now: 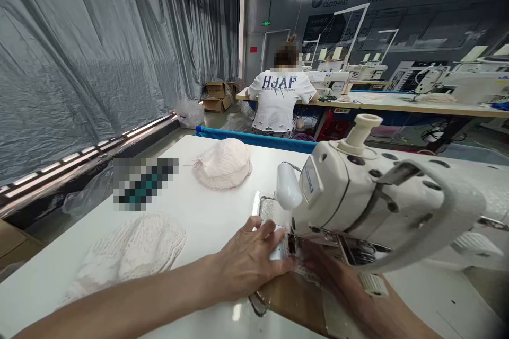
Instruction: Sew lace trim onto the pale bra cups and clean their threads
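Observation:
My left hand [248, 257] is beside the needle area of a white sewing machine [330, 185]. Its fingers are bent and its thumb reaches across, closed around the edge of a pale lace fabric [308, 271]. Under the machine head is my right hand [330, 267], against the other side of that lace; the machine and blur hide its fingers. On the white table to the left lie a pale pink, cup-shaped fabric piece [225, 164] with frayed edges and a crumpled whitish textured fabric piece [131, 251].
A blue roll or cloth edge [254, 139] runs along the table's far side. Beyond it a person in a white shirt [280, 98] sits at another sewing table. Cardboard boxes [218, 96] and a plastic bag [190, 113] stand by the grey curtain [119, 42]. A pixelated patch covers something at left.

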`<state>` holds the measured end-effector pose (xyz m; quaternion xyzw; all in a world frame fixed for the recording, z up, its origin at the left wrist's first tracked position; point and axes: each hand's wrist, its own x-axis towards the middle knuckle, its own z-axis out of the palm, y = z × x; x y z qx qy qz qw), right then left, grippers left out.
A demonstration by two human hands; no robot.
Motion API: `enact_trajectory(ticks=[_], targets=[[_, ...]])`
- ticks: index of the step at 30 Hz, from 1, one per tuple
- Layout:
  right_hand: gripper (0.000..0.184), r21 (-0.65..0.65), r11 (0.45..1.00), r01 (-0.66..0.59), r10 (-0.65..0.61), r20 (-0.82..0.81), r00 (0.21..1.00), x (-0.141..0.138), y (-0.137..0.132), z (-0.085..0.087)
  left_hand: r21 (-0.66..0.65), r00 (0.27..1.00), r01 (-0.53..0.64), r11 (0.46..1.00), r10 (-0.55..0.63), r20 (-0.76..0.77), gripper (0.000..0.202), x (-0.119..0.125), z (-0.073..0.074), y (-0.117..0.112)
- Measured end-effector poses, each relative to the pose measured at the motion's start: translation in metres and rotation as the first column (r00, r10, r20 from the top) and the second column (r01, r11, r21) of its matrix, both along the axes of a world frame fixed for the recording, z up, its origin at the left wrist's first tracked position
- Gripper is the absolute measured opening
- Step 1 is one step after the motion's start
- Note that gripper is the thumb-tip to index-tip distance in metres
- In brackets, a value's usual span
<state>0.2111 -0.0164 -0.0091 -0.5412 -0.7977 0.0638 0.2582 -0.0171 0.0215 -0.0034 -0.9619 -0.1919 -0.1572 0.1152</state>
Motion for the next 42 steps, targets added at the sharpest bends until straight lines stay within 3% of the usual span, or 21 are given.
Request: enact_trajectory(ticks=[4,6,9,15,20,33,42], targets=[[0.038,0.103,0.980,-0.173,0.151,0.196,0.969,0.005,-0.014,-0.006,0.030,1.000,-0.005,1.000,0.005,0.011,0.033,0.000,0.001,-0.003],[0.044,0.158,0.938,-0.308,0.249,0.310,0.918,0.005,-0.020,-0.009,0.056,0.999,0.001,0.998,-0.003,0.041,0.031,0.001,0.001,-0.005],[0.038,0.255,0.885,-0.390,0.279,0.380,0.882,0.000,-0.025,-0.014,0.092,0.992,0.026,0.995,-0.037,0.117,0.022,0.002,-0.003,-0.006],[0.032,0.354,0.849,-0.392,0.219,0.440,0.871,-0.010,-0.025,-0.012,0.092,0.967,0.106,0.990,-0.124,0.221,0.016,0.006,-0.007,-0.002],[0.034,0.415,0.844,-0.340,0.177,0.383,0.907,-0.013,-0.027,-0.010,0.083,0.963,0.148,0.985,-0.163,0.213,0.020,0.007,-0.008,0.000],[0.035,0.385,0.830,-0.402,0.198,0.470,0.860,-0.012,-0.028,-0.004,0.109,0.959,0.142,0.984,-0.164,0.229,0.017,0.007,-0.009,-0.002],[0.033,0.370,0.867,-0.332,0.160,0.425,0.891,-0.011,-0.030,-0.004,0.070,0.974,0.113,0.991,-0.124,0.189,0.021,0.007,-0.011,-0.002]])
